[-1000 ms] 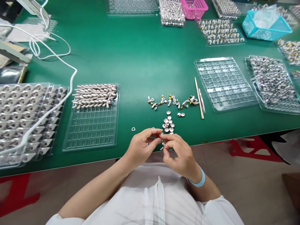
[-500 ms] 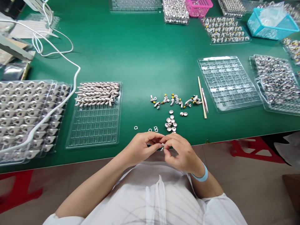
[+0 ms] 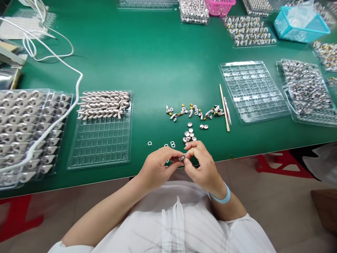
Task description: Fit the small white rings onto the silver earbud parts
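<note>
The right hand's upper finger has lifted off the left hand's forefinger since half a second ago, and a small silver part now shows between them. Both hands pinch it narrowly, fingertips nearly meeting; the fingers hide much of its shape. Just beyond the right fingertips is a cluster of caps, its near edge partly blocked by that hand. White rings lie just past the left fingers, some half covered. Farther ahead of the hands runs a row of bent pieces, some with yellow bits. A stick and tweezers lie right of these. Well left of the left hand, a tray is partly filled; beyond it, a white cable crosses gray parts.
</note>
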Available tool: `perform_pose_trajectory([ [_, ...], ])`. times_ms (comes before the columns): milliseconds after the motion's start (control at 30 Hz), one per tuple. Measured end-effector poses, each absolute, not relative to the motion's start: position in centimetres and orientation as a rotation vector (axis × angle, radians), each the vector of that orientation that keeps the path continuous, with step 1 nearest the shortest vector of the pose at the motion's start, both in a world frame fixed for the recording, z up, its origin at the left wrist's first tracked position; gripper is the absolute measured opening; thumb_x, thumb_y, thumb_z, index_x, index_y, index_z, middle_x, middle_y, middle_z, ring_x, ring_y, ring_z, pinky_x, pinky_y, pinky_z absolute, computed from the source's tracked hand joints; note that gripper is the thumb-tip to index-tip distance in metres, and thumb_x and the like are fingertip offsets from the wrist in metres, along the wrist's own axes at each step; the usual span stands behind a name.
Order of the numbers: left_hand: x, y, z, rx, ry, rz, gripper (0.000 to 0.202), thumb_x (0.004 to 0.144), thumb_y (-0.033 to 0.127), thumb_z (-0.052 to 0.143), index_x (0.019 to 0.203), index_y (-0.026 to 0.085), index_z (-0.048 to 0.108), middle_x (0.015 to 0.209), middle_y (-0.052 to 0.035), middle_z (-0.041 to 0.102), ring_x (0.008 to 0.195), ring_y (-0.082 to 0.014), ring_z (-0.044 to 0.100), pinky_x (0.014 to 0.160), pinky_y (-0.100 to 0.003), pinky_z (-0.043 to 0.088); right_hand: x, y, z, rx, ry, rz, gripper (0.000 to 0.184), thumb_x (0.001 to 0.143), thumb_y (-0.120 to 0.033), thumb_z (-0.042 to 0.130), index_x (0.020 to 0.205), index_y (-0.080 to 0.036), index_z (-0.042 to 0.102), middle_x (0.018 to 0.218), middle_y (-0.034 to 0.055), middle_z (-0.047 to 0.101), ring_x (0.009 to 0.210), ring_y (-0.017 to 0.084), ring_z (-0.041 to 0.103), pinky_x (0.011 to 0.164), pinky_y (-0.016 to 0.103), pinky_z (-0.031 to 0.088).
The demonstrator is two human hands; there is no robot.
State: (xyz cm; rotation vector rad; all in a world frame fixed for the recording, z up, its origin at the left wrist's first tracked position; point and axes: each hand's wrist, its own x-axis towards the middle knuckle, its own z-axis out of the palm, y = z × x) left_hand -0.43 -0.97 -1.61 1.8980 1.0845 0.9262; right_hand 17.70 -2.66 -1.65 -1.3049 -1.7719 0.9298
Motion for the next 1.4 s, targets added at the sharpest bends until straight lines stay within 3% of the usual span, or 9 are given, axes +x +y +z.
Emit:
perform_pose_trajectory([
  [667,-0.2,-0.7,-2.6,2.174,1.015,0.996,0.005,0.088,0.015,0.064,0.092,0.017,0.067,0.077,-0.0027,0.075,0.067,-0.0134,0.068,0.065,-0.024,0.053,18.1,-1.8,-1.1,-1.311,-1.868,1.024,0.014,0.079,-0.007,0.055,0.077,-0.020,0.050,0.095,0.0057,0.055,0.092,0.018,0.056,0.085,0.034,0.046],
  [1133,-0.5,-0.8,-1.4,1.647,0.996,0.885,0.014,0.081,0.012,0.069,0.092,0.017,0.074,0.083,-0.0042,0.077,0.072,-0.0138,0.071,0.064,-0.021,0.056,18.4,-1.4,-0.6,-1.275,-1.705,1.284,0.019,0.080,-0.007,0.059,0.071,-0.021,0.049,0.085,0.0001,0.059,0.081,0.014,0.057,0.073,0.029,0.045],
  [1300,-0.5,-0.7,-0.4,1.036,1.052,0.803,0.014,0.080,0.022,0.075,0.092,0.016,0.075,0.087,-0.0051,0.077,0.077,-0.0153,0.073,0.072,-0.023,0.060,18.7,-1.5,-0.6,-1.184,-1.741,1.168,0.008,0.086,-0.016,0.061,0.086,-0.021,0.056,0.095,0.0027,0.062,0.092,0.016,0.060,0.081,0.031,0.049],
  [1400,-0.6,-0.5,-0.1,0.828,1.000,0.785,0.016,0.079,0.023,0.076,0.093,0.015,0.074,0.085,-0.0048,0.077,0.075,-0.0142,0.072,0.071,-0.022,0.060,19.2,-1.6,-1.0,-1.087,-1.845,1.094,0.027,0.083,-0.019,0.069,0.107,-0.023,0.058,0.106,0.0058,0.064,0.098,0.019,0.061,0.081,0.032,0.052],
])
